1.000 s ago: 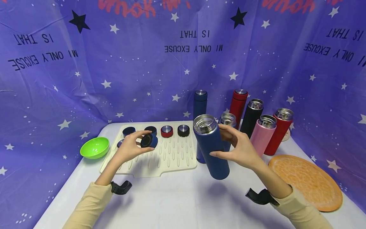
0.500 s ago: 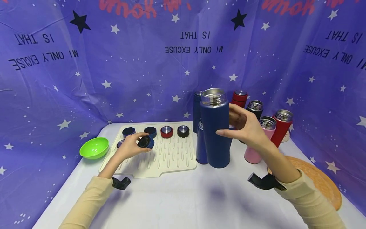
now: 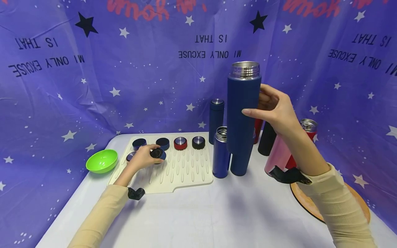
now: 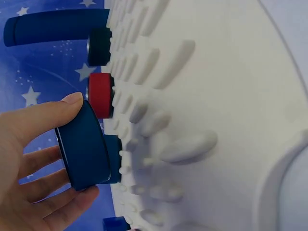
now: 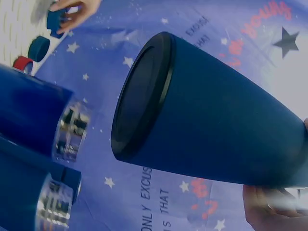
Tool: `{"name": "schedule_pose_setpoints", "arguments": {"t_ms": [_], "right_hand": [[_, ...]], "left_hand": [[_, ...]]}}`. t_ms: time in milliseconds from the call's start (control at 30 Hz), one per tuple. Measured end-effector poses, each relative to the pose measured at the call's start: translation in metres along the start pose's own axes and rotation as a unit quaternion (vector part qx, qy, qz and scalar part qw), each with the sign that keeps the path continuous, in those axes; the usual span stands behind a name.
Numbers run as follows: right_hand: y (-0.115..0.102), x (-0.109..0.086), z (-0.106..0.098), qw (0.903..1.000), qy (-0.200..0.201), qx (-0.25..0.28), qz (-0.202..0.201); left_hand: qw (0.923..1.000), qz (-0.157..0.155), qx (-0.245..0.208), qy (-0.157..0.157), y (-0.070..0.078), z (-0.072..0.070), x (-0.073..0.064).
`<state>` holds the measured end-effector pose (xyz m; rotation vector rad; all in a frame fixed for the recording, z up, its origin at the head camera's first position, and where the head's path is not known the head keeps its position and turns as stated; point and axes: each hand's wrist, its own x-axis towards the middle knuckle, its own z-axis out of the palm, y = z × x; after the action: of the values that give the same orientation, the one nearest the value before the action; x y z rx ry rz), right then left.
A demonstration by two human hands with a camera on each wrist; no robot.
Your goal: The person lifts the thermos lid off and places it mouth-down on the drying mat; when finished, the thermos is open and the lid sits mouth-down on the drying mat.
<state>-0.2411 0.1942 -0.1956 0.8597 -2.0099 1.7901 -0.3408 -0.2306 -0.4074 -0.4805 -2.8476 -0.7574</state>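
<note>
In the head view my left hand (image 3: 144, 157) pinches a dark blue bottle lid (image 4: 85, 147) between thumb and fingers, just above the cream ridged mat (image 3: 189, 172). Its black inner side faces up and toward the camera. My right hand (image 3: 279, 108) grips a lidless dark blue thermos bottle (image 3: 243, 103) upright in the air, steel mouth upward. The right wrist view shows its black base (image 5: 139, 96) raised over two open blue bottles. Of these, a brighter blue bottle (image 3: 221, 155) stands on the table, with a dark blue bottle (image 3: 240, 163) partly hidden beside it.
Several lids stand on the mat, among them a red lid (image 3: 180, 143) and a black lid (image 3: 198, 142). A capped blue bottle (image 3: 216, 120) stands behind. Pink (image 3: 279, 155) and red bottles (image 3: 308, 125) are at right, near a round orange mat (image 3: 356, 203). A green bowl (image 3: 102, 161) sits left.
The right hand has lifted the dark blue thermos bottle up and slightly right, bringing it from tilted to upright. The left hand has lowered the lid slightly toward the mat.
</note>
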Motion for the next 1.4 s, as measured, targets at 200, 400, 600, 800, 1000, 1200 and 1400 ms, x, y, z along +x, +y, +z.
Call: {"name": "schedule_pose_setpoints", "arguments": {"t_ms": [200,400,600,800,1000,1200,1400], "right_hand": [[-0.004,0.014,-0.011,0.9993,0.027,0.027,-0.005],[-0.004,0.029,-0.026,0.9968,0.058,0.054,-0.009],[-0.004,0.045,-0.042,0.9922,0.101,0.073,0.003],[-0.001,0.057,-0.056,0.9894,0.129,0.066,0.002],[0.006,0.067,-0.066,0.9879,0.152,0.024,0.014],[0.020,0.074,-0.073,0.9805,0.167,-0.089,0.052],[0.033,0.081,-0.075,0.9714,0.176,-0.141,0.074]], "left_hand": [[0.9999,-0.008,-0.004,0.008,-0.005,0.007,0.005],[0.9997,-0.020,0.004,0.013,-0.009,0.011,0.010],[0.9991,-0.040,0.010,-0.003,-0.011,0.014,0.015],[0.9987,-0.045,0.022,-0.009,-0.013,0.016,0.017],[0.9988,-0.041,0.023,-0.011,-0.011,0.018,0.016],[0.9996,-0.020,0.019,-0.005,-0.013,0.021,0.011],[0.9993,-0.020,0.005,0.032,-0.008,0.016,0.005]]}}
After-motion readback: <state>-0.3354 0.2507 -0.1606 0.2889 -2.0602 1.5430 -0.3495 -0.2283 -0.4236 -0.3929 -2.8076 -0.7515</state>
